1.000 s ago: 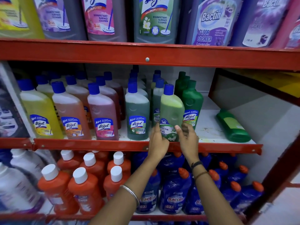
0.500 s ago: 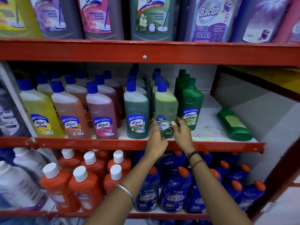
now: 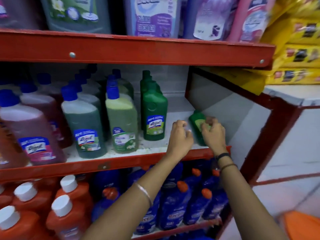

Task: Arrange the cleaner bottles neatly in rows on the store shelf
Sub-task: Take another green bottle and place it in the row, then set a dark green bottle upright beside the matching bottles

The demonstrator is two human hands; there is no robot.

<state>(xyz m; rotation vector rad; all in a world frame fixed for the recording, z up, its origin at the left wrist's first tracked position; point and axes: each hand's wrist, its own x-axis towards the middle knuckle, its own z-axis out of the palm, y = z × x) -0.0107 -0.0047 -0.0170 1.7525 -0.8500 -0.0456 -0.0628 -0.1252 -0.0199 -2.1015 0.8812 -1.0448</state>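
Both hands moved right: right hand (image 3: 213, 135) fingers (image 3: 210, 120) clasp the toppled green bottle (image 3: 196, 121); left hand (image 3: 180, 135) fingers loosely curled, empty.

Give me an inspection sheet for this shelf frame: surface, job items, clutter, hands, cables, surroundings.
Surface: middle shelf, white board with red front rail, bare at its right end.
Job's things: upright bottles in rows; dark green bottle heads the rightmost row; a small green bottle lies on its side.
Clutter: nothing seen.
Hands: left hand open beside the lying bottle; right hand on it, grip unclear through blur.
Cables: nothing seen.
Surroundings: large jugs above, orange and blue bottles below, yellow packs right.
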